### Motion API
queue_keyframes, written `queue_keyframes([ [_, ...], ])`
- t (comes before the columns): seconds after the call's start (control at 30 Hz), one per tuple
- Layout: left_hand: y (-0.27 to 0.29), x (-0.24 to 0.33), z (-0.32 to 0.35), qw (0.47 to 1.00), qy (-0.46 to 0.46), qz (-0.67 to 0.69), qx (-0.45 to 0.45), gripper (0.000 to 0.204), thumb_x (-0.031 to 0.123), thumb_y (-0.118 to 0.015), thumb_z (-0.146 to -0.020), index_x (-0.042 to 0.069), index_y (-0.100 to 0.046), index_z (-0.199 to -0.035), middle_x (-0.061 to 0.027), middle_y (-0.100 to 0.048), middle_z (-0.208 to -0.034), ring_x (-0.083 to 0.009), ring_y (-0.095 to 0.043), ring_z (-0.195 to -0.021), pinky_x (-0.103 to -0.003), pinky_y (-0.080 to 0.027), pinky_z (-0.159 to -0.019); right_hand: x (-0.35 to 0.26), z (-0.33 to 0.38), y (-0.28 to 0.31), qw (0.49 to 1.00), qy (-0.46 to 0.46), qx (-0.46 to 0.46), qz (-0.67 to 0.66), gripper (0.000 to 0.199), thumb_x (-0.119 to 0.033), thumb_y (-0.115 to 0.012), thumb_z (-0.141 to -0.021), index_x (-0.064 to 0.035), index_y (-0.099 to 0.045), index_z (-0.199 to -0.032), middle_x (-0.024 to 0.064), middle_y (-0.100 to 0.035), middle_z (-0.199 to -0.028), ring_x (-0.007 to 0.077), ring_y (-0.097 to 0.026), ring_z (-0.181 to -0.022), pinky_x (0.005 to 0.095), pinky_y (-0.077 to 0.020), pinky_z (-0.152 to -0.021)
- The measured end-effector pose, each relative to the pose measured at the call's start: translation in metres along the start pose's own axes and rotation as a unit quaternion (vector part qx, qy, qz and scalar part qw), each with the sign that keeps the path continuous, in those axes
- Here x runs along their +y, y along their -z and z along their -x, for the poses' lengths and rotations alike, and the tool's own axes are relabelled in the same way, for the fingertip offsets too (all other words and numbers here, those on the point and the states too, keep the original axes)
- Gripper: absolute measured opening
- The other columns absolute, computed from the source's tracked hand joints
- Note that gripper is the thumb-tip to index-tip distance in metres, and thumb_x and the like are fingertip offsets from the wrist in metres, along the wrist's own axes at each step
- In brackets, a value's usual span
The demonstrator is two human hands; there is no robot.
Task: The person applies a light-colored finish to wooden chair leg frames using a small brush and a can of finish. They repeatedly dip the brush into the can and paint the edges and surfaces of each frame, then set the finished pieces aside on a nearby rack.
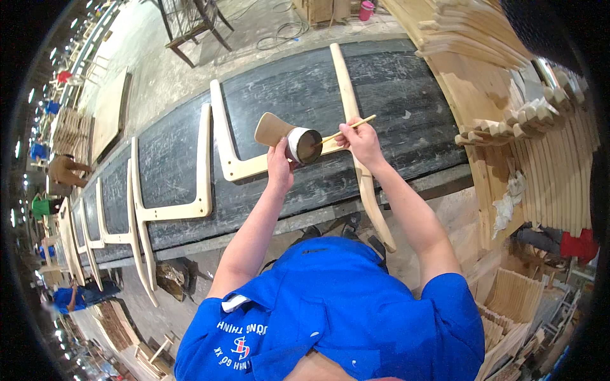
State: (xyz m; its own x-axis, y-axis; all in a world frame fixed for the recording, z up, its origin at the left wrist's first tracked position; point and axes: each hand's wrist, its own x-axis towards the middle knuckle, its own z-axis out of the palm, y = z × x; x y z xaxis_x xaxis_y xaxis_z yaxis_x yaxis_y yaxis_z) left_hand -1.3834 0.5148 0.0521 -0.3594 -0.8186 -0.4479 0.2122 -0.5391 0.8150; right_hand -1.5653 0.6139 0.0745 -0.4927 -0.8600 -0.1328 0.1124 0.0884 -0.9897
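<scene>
Left hand [279,166] grips a small round can [304,145], tipped on its side with the mouth facing right, likely so the stick can reach in. Right hand [362,141] pinches a thin wooden stick [346,129], its tip at the can's mouth. Both are held above the dark table [394,82], over an L-shaped wooden chair part [223,136]. More such parts [202,159] lie in a row to the left.

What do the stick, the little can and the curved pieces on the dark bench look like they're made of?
The stick looks like bare pale wood. The can has a white wall and dark inside, so metal or plastic; hard to tell. The curved pieces look like unfinished light wood, matte with faint grain.
</scene>
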Motion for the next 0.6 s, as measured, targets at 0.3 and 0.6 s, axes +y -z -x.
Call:
queue_keyframes([
  [0.3, -0.036, -0.013, -0.012, 0.995, 0.042, 0.060, -0.064, 0.028, 0.030, -0.040, -0.094, 0.013, -0.049, -0.115, -0.0010, -0.060, -0.105, -0.0159, -0.059, -0.094, -0.037, -0.051, -0.069, 0.011, 0.016, 0.062, 0.948, -0.102, 0.060, -0.294, 0.015, -0.018, -0.054, -0.089, -0.0049, -0.052, -0.083, 0.0085, -0.061, -0.073, 0.0151, -0.060, -0.064, 0.0276, -0.0498, -0.061],
  [0.6, -0.069, -0.036, -0.035, 0.994, 0.058, 0.055, -0.077, 0.030, 0.030, -0.037, -0.094, 0.010, -0.048, -0.114, -0.0041, -0.059, -0.108, -0.0184, -0.059, -0.096, -0.042, -0.053, -0.073, 0.027, 0.010, 0.089, 0.962, -0.009, 0.107, -0.251, 0.009, -0.013, -0.058, -0.086, -0.0047, -0.054, -0.085, 0.0073, -0.062, -0.077, 0.0149, -0.061, -0.067, 0.0266, -0.0508, -0.059],
])
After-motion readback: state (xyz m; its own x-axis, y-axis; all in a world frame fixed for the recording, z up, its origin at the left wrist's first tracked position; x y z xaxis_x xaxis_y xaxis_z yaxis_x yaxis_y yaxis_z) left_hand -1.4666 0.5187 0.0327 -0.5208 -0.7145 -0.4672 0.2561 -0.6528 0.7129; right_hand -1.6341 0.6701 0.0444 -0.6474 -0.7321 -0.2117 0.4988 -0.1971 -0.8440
